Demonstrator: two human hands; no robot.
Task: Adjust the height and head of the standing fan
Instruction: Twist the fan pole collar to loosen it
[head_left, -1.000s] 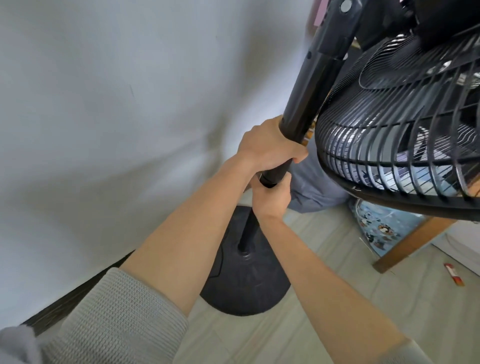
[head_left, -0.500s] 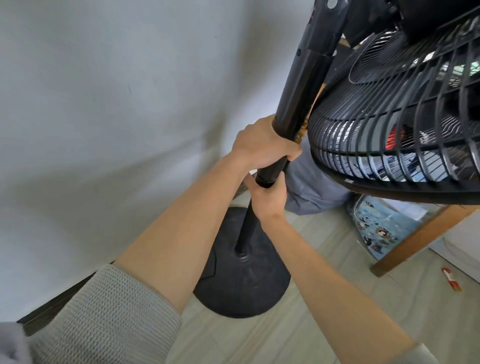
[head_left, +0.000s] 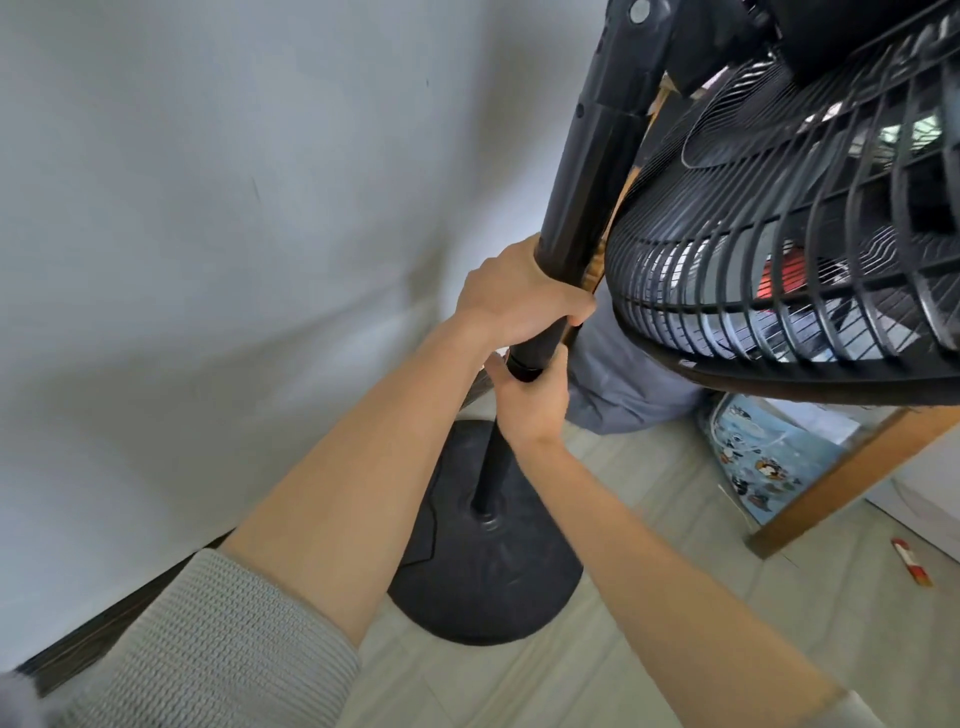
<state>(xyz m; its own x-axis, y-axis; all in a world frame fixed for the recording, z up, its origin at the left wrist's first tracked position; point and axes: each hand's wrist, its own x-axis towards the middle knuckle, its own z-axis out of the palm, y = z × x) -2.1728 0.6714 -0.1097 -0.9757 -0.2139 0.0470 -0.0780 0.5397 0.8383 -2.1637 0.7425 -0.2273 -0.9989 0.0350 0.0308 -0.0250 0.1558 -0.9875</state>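
A black standing fan rises from a round base (head_left: 483, 587) on the floor near the wall. Its thick upper pole (head_left: 587, 171) runs up to the neck joint, and the caged fan head (head_left: 810, 249) fills the upper right. My left hand (head_left: 519, 299) is wrapped around the lower end of the thick pole. Just below it, my right hand (head_left: 530, 402) grips the height collar (head_left: 524, 370) where the thin lower pole (head_left: 485, 478) begins. Both forearms are bare, with grey knit sleeves pushed up.
A pale wall (head_left: 208, 234) with a dark skirting stands close on the left. Behind the fan lie a grey cloth bundle (head_left: 618, 384) and a patterned blue bag (head_left: 763, 467). A wooden furniture leg (head_left: 852, 478) slants at the right, with a small red wrapper (head_left: 911, 569) on the floor.
The view has drifted slightly, so the fan head sits a little higher and closer. Both hands keep their grip on the pole at the collar.
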